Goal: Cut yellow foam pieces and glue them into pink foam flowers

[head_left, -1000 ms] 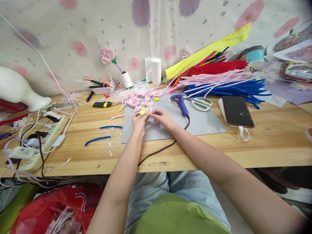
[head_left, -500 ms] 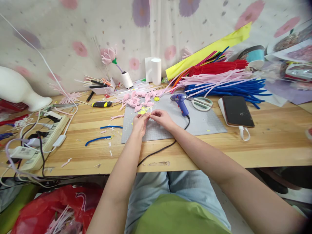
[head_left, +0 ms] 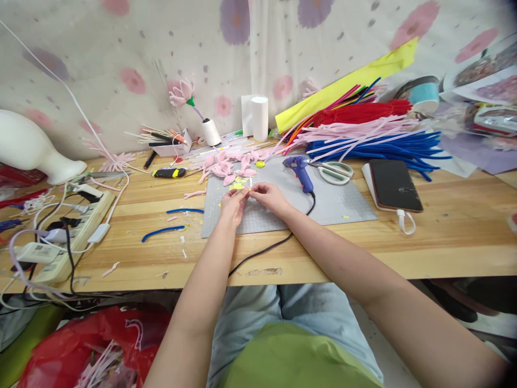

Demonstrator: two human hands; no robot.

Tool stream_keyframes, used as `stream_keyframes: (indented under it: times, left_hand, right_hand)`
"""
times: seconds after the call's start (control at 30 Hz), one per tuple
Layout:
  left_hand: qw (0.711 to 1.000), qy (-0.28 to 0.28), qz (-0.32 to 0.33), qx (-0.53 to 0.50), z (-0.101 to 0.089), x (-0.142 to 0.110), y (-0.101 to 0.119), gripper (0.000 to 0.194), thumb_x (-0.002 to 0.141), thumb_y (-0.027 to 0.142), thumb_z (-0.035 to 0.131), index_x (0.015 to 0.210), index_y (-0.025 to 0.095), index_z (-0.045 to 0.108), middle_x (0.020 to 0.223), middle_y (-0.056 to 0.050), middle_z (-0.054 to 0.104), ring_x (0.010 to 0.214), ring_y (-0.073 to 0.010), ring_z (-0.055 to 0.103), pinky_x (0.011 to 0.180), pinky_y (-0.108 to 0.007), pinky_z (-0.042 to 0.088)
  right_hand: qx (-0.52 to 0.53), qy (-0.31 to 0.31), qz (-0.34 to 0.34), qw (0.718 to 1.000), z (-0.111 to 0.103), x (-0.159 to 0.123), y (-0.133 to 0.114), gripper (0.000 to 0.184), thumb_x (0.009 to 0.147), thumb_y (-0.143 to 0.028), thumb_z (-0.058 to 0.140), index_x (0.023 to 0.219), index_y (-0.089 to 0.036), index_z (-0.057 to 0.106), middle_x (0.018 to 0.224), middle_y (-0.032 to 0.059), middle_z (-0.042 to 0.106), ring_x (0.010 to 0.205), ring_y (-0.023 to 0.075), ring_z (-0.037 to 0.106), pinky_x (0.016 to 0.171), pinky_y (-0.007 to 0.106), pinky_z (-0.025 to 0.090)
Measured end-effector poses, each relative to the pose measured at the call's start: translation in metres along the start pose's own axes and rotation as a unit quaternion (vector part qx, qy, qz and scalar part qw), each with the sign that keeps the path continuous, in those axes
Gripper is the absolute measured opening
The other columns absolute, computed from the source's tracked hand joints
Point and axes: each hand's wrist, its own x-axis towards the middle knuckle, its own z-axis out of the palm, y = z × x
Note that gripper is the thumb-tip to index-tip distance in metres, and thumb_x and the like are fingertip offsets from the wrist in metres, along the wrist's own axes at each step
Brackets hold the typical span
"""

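Note:
My left hand (head_left: 235, 207) and my right hand (head_left: 267, 196) meet fingertip to fingertip over the grey cutting mat (head_left: 335, 207). Both are closed in a pinch. A small whitish strip (head_left: 251, 184) sticks up between the fingertips; its kind is too small to make out, and the rest of it is hidden by the fingers. Just beyond the hands lie yellow scraps (head_left: 237, 186) and several pink pipe-cleaner petals (head_left: 223, 169). A purple glue gun (head_left: 299, 171) rests on the mat to the right of my right hand, with scissors (head_left: 334, 172) beside it.
Bundles of blue pipe cleaners (head_left: 375, 146) and red ones (head_left: 363, 113) lie at the back right. A phone (head_left: 395, 185) sits on the right. At left are a power strip (head_left: 76, 237), a utility knife (head_left: 168, 173) and blue pieces (head_left: 162, 232). The glue gun's black cord (head_left: 266, 249) crosses the table's front.
Almost nothing differs. The view has shifted very slightly, and both hands keep their pinch at the same place over the mat.

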Motion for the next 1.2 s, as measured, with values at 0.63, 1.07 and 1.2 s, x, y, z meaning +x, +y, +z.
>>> stream_keyframes:
  times: [0.63,1.07,1.2]
  left_hand:
    - [0.989,0.019,0.064,0.135,-0.0036,-0.0037,0.0046,0.048,0.058,0.005,0.073,0.094,0.018,0.043,0.066,0.002,0.064,0.066,-0.0117,0.065,0.078,-0.031,0.051]
    - [0.986,0.038,0.093,0.133,-0.0019,-0.0030,0.0007,0.048,0.056,0.004,0.073,0.089,0.019,0.041,0.064,0.003,0.063,0.062,-0.0109,0.064,0.079,-0.031,0.050]
    - [0.986,0.048,0.090,0.135,-0.0023,-0.0017,-0.0001,0.047,0.058,0.004,0.072,0.089,0.020,0.041,0.064,0.004,0.062,0.059,-0.0098,0.063,0.078,-0.030,0.050]
  right_hand:
    - [-0.010,-0.002,0.023,1.000,-0.0045,-0.0020,-0.0054,0.026,0.062,-0.043,0.059,0.065,-0.017,0.054,0.055,-0.0041,0.047,0.055,0.0089,0.040,0.051,0.024,0.030]
    - [-0.028,0.039,-0.029,0.998,-0.0019,0.0010,-0.0022,0.022,0.066,-0.040,0.057,0.064,-0.018,0.054,0.060,-0.0024,0.052,0.059,0.0103,0.044,0.060,0.026,0.036]
    - [-0.020,0.049,-0.029,0.998,-0.0037,0.0009,-0.0032,0.022,0.065,-0.040,0.057,0.063,-0.018,0.052,0.060,-0.0024,0.050,0.058,0.0101,0.043,0.059,0.026,0.035]
